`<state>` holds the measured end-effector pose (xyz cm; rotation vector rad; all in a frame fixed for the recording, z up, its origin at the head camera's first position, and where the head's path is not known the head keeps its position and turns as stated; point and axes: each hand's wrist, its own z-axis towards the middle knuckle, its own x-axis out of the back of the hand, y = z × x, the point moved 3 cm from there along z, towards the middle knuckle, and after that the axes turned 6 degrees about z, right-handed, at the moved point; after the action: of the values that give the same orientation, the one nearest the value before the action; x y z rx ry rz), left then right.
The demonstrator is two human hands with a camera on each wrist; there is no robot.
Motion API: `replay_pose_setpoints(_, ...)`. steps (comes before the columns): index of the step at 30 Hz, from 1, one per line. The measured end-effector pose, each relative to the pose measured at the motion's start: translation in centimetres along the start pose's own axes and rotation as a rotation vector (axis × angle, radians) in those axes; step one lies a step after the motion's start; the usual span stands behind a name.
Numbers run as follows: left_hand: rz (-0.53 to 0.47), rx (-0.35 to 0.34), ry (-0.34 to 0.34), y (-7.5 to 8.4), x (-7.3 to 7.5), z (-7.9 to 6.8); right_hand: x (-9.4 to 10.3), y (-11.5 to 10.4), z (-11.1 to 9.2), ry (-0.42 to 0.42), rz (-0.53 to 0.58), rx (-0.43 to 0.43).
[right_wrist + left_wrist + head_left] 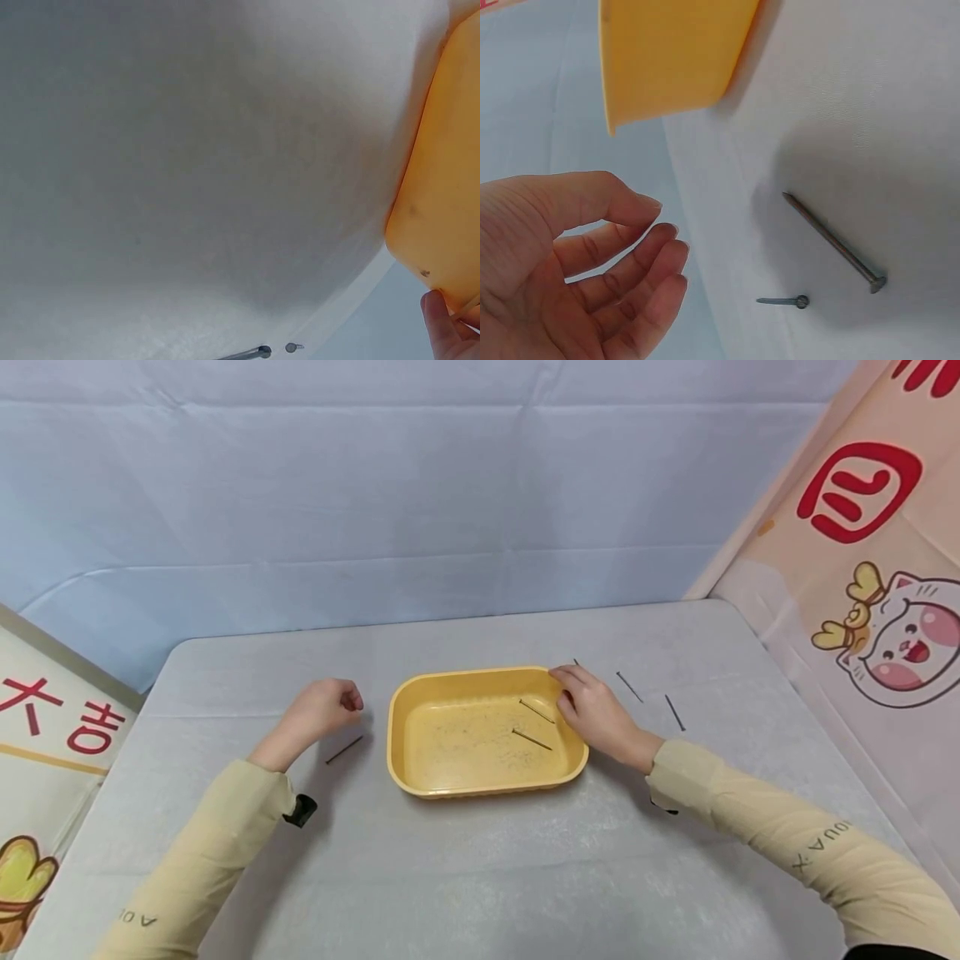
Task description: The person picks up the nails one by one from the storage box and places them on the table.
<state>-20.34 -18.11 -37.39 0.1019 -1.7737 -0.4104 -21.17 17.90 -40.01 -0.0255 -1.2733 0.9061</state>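
A yellow plastic basin (487, 791) stands on the table, with one nail (536, 711) and a second nail (532, 740) lying inside it. My right hand (600, 714) holds the basin's right rim near the far corner; in the right wrist view a fingertip (435, 307) touches the outer wall. To the left of the basin, my left hand (324, 708) hovers over the table with loosely bent fingers and nothing between them. Below that hand lies a dark nail (344, 750). The left wrist view shows this larger nail (832, 240) and a smaller-looking nail (780, 301) beside it.
Right of the basin lie a nail (630, 687), another nail (675, 712) and a partly hidden nail (576, 662). A grey cloth covers the table (465, 877). Behind it hangs a pale blue cloth (337, 502), and printed panels (862, 635) flank the sides.
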Motion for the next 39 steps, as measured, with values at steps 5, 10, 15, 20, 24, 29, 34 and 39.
replay_pose_setpoints(5, 0.007, -0.006, 0.004, 0.6, 0.4, 0.1, 0.0, 0.0, 0.0, 0.005, -0.003, 0.003)
replay_pose_setpoints(10, 0.026, -0.014, 0.014, 1.1, 0.8, 0.2, -0.1, 0.0, 0.0, 0.004, -0.005, 0.001)
replay_pose_setpoints(15, 0.055, -0.023, 0.01, 2.0, 1.2, 0.3, -0.1, 0.0, 0.0, 0.009, -0.004, 0.009)
replay_pose_setpoints(20, 0.071, -0.029, -0.003, 3.1, 1.6, 0.3, -0.1, 0.1, 0.0, 0.018, -0.006, 0.023)
replay_pose_setpoints(24, 0.091, -0.026, -0.011, 3.9, 1.9, 0.4, -0.1, 0.1, 0.0, 0.023, -0.011, 0.029)
replay_pose_setpoints(29, 0.122, -0.047, 0.007, 4.7, 1.9, 0.5, -0.2, 0.0, 0.1, 0.03, -0.016, 0.036)
replay_pose_setpoints(34, 0.155, -0.077, 0.029, 5.5, 2.0, 0.5, -0.2, 0.0, 0.1, 0.027, -0.016, 0.031)
replay_pose_setpoints(39, 0.18, -0.103, 0.038, 6.2, 2.1, 0.6, -0.1, -0.1, 0.1, 0.02, -0.015, 0.023)
